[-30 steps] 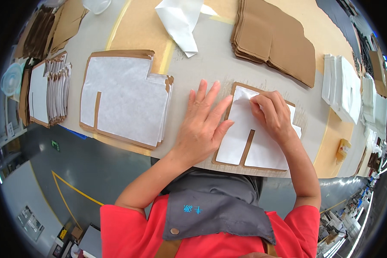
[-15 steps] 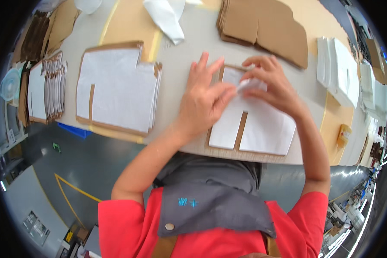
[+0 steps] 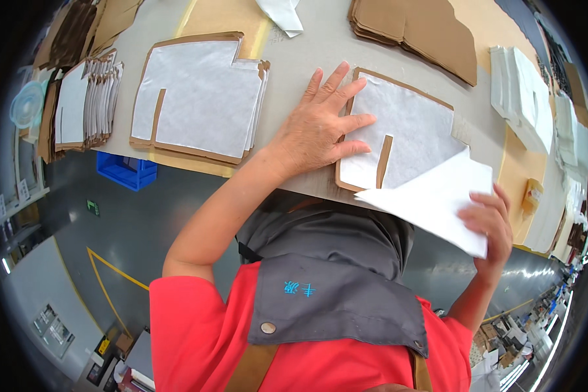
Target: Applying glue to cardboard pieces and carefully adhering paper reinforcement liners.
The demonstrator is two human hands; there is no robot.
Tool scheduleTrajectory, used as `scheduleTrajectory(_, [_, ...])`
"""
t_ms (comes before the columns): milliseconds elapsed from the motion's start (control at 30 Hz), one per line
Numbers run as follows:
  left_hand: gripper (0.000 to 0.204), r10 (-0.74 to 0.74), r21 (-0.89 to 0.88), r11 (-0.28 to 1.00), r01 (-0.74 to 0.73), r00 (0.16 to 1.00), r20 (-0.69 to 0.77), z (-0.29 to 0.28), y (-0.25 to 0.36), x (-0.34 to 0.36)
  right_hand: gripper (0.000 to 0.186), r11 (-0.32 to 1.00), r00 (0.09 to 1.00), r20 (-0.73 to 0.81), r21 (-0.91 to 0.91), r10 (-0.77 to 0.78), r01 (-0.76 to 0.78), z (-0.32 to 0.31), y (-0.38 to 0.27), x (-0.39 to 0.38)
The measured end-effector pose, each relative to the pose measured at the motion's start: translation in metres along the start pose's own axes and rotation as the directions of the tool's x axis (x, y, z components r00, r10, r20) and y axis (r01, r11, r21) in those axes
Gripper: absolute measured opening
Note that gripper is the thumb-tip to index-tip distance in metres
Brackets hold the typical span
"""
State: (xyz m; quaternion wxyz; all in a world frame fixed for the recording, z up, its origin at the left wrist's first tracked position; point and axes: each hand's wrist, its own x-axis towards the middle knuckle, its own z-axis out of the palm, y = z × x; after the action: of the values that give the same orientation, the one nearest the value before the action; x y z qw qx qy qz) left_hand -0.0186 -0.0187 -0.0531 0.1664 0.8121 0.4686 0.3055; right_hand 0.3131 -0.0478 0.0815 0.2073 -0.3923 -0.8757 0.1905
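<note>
In front of me lies a brown-edged piece with a white face (image 3: pixel 398 117) and a narrow brown slot near its lower edge. My left hand (image 3: pixel 317 127) rests on its left side, fingers spread and flat. My right hand (image 3: pixel 490 225), slightly blurred, grips a thin white sheet (image 3: pixel 438 199) by its right side. That sheet is lifted and slanted over the piece's lower right corner, which it hides, and it hangs past the table's front edge.
A pile of similar pieces (image 3: pixel 196 98) lies to the left, and a row of them (image 3: pixel 88 104) stands at far left. Brown sheets (image 3: pixel 415 32) are stacked at the back. White stacked sheets (image 3: pixel 522 95) and a small yellow object (image 3: pixel 531 196) are on the right. A blue bin (image 3: pixel 127 171) sits below the table's edge.
Both hands were together over the piece, fingertips at the white layer. My right hand has pulled a white sheet toward the lower right; my left hand has flattened onto the piece. The view has shifted.
</note>
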Motion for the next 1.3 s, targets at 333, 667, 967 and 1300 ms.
scheduleTrajectory(333, [0.030,0.083,0.058,0.995,-0.082,0.996,-0.021,-0.007,0.005,-0.004,0.015,0.956,0.850,-0.444,0.061,0.283,-0.287,-0.140,0.060,-0.116])
scheduleTrajectory(667, [0.037,0.221,0.006,0.975,-0.223,0.968,0.121,-0.011,0.042,-0.026,0.039,0.664,0.667,-0.004,0.096,0.745,-0.741,-0.117,0.215,-0.045])
scheduleTrajectory(967, [0.039,0.183,0.098,0.976,-0.194,0.977,0.110,-0.013,0.049,-0.047,0.059,0.989,0.971,0.206,-0.062,-0.118,0.134,0.076,0.022,-0.011])
scheduleTrajectory(1300, [0.040,0.194,0.131,0.970,-0.206,0.976,0.102,-0.004,0.056,-0.054,0.059,0.965,0.972,0.199,-0.203,-0.127,0.168,0.104,0.005,-0.017])
